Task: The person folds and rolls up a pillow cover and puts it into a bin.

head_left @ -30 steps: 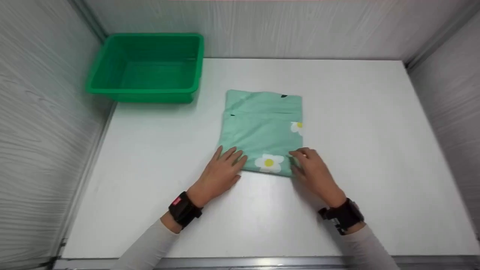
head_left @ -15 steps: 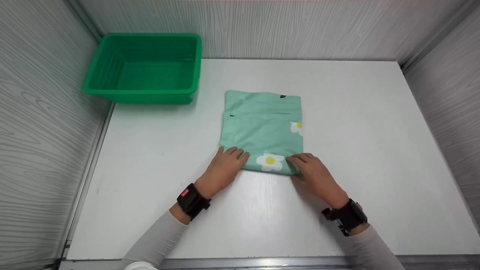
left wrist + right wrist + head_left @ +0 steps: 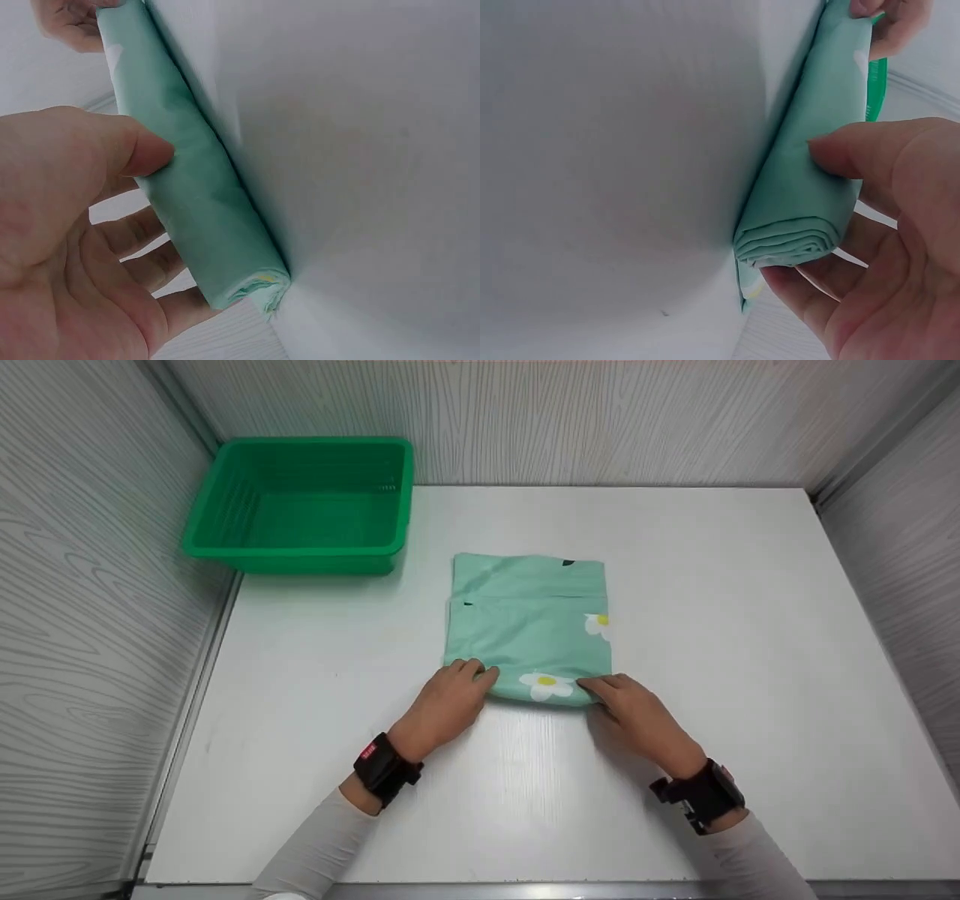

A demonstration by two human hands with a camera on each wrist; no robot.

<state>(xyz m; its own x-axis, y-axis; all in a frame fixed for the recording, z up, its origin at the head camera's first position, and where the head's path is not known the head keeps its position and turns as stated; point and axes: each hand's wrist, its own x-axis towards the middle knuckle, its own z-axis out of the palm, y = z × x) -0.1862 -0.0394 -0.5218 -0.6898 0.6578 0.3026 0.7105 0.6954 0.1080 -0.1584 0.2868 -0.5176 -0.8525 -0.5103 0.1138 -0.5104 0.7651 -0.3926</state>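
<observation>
A mint-green cloth (image 3: 525,637) with white daisies lies folded into a rectangle on the white table. Its near end is turned into a thick roll (image 3: 199,202), whose layered spiral end (image 3: 791,240) shows in the right wrist view. My left hand (image 3: 448,703) grips the left part of this roll, thumb on the near side and fingers curled over the far side. At the right part my right hand (image 3: 643,718) holds it the same way, its thumb (image 3: 840,154) pressed on the roll. The flat part of the cloth stretches away beyond both hands.
A green plastic basket (image 3: 292,562) stands at the back left, against the grey wood-grain walls (image 3: 600,420). White table surface (image 3: 720,607) surrounds the cloth. A metal rail (image 3: 540,890) runs along the table's front edge.
The near end of the cloth has been rolled a little farther from me, so its flat part is shorter. My left fingers, spread on the cloth before, now curl over the roll.
</observation>
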